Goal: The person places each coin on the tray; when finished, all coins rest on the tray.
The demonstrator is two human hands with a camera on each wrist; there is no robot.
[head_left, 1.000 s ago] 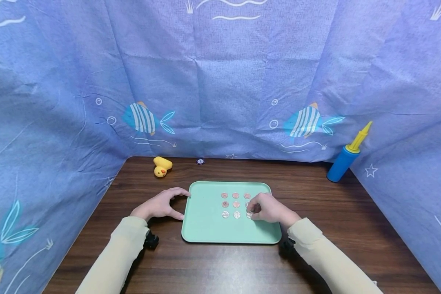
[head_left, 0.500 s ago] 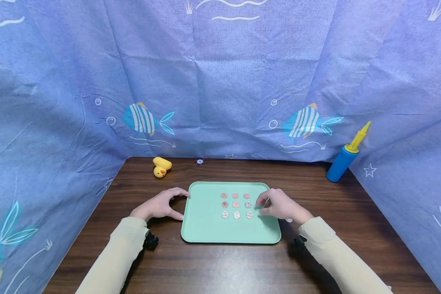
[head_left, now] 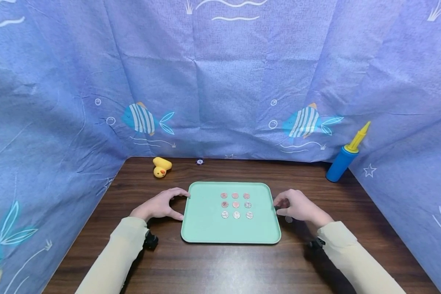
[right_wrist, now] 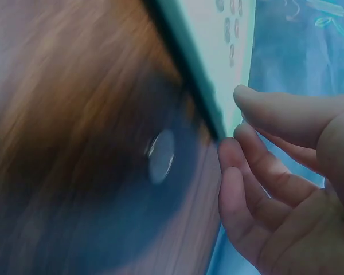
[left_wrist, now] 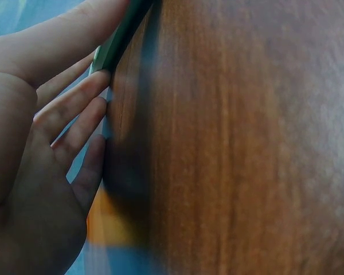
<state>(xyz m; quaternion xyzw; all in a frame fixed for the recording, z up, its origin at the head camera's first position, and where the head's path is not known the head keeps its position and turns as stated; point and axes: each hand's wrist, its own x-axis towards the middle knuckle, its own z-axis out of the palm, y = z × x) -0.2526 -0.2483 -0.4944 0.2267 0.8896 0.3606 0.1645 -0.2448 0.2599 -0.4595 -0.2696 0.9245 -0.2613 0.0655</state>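
Note:
A mint-green tray (head_left: 202, 228) lies on the dark wooden table. In its right half several coins (head_left: 236, 204) stand in three even rows, some copper, others silver. My left hand (head_left: 161, 204) rests at the tray's left edge, thumb and fingertips spread along the rim. At the right edge hovers my right hand (head_left: 297, 207), its fingers loosely bent with nothing between them. Just under that hand a single silver coin (right_wrist: 161, 156) lies on the table beside the tray; in the head view the hand partly covers it.
A yellow rubber duck (head_left: 161, 166) sits at the back left, with a small dark round token (head_left: 200, 162) to its right. A blue hand pump (head_left: 341, 163) with a yellow nozzle stands at the back right. Blue fish-print cloth (head_left: 220, 81) surrounds the table.
My right hand has moved right from the silver coin at the end of the front row to beyond the tray's right edge, leaving that coin on the tray. The left hand has stayed put.

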